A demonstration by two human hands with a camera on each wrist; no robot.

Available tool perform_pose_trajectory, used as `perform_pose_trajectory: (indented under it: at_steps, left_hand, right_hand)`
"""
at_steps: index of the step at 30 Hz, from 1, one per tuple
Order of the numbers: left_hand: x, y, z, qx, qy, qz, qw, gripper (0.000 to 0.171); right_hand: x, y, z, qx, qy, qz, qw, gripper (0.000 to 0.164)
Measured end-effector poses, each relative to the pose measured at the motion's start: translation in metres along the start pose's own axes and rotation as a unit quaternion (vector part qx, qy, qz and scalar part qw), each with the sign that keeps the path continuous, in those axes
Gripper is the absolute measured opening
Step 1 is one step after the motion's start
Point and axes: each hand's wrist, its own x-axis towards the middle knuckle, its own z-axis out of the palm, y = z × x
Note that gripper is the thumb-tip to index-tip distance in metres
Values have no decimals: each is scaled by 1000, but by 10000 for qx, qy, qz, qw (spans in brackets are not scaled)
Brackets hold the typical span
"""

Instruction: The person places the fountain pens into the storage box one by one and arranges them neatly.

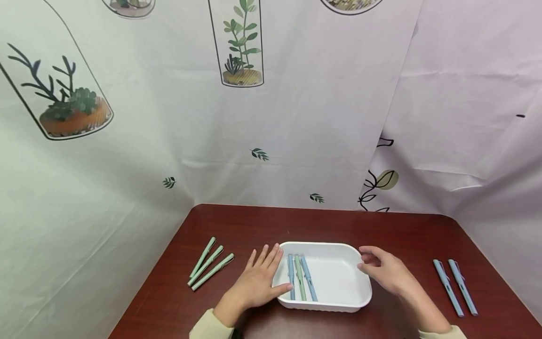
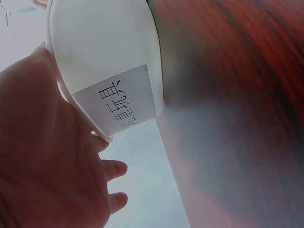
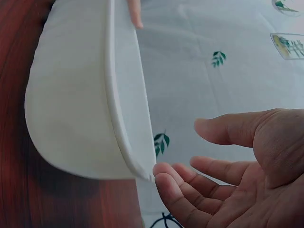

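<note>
A white rectangular tray (image 1: pixel 338 280) with rounded corners sits on the table, holding a green pen (image 1: pixel 300 278) between two blue pens, all side by side at its left end. Against the tray's left rim lies my left hand (image 1: pixel 256 282), fingers extended, thumb over the near left corner. The left wrist view shows a label (image 2: pixel 118 102) with printed characters on the tray's end wall. Beside the right rim, my right hand (image 1: pixel 387 270) has loosely bent fingers and nothing in its grasp. Its fingertips (image 3: pixel 168 183) are right at the tray's corner in the right wrist view.
Three green pens (image 1: pixel 211 264) lie fanned out on the table left of the tray. To the right lie two blue pens (image 1: pixel 449 288), nearly parallel. The dark red-brown table (image 1: pixel 254 221) backs onto a hanging white cloth (image 1: pixel 296 117) with plant prints.
</note>
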Motion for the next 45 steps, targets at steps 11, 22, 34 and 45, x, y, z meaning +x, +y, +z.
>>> perform_pose_trajectory:
  at_steps: [11, 22, 34, 45]
  left_hand:
    - [0, 0, 0, -32, -34, -18, 10000, 93]
    - [-2, 0, -1, -44, 6, -1, 10000, 93]
    - [-2, 0, 0, -156, 44, 14, 9999, 92]
    - [-2, 0, -1, -154, 59, -4, 9999, 92]
  right_hand:
    - [-5, 22, -22, -67, -42, 65, 9999, 59]
    - [-11, 48, -40, -31, -110, 234, 9997, 66]
    - [-20, 79, -63, -591, -289, 497, 9966, 75]
    - [-25, 105, -79, -845, -337, 795, 9927, 80]
